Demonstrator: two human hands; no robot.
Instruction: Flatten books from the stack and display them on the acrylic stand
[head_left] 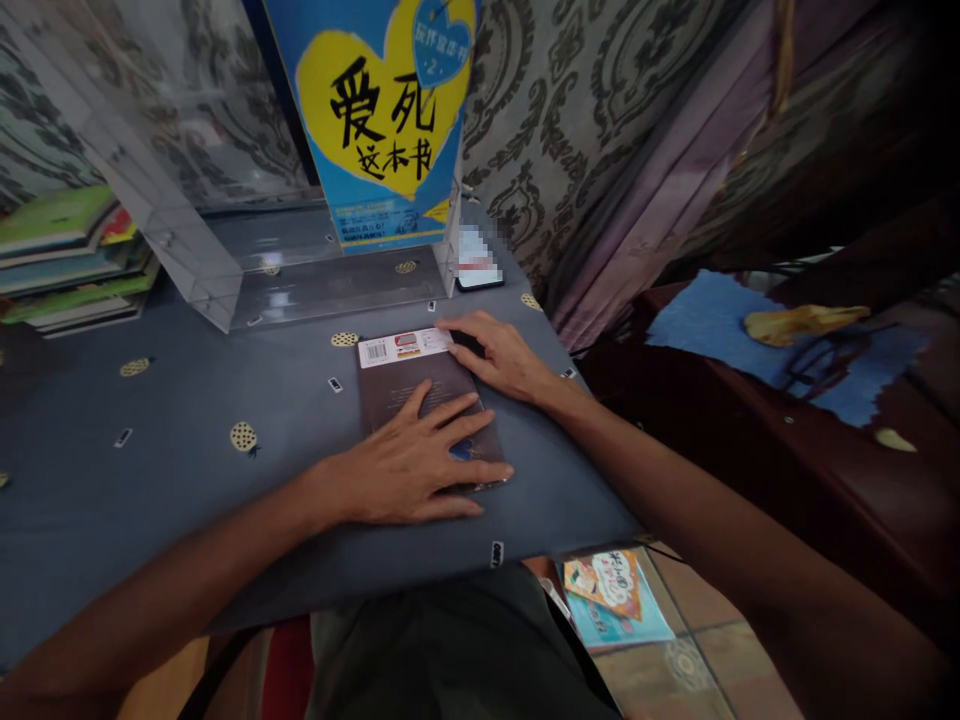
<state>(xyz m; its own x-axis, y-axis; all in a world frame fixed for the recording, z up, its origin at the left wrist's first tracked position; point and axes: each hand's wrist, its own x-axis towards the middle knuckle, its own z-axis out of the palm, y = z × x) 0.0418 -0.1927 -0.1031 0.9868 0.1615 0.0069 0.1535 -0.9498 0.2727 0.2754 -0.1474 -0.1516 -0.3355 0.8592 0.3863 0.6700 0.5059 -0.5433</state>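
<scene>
A dark, thin book (390, 395) lies flat on the cloth-covered table, with a white barcode strip (382, 351) along its far edge. My left hand (412, 460) rests palm down across the book's near part, its fingers spread over the cover and past the right edge. Part of a blue picture shows between those fingers. At the book's far right corner is my right hand (502, 355); its forefinger stretches along the far edge and its thumb touches the strip's end, the two apart. The other right fingers are partly hidden.
An upright blue book with a yellow heart (382, 120) stands in a clear acrylic stand (337, 290) at the back. A phone (480, 265) lies beside it. Stacked books (67, 250) are on the left. At right is a dark red surface with a blue cloth (712, 320).
</scene>
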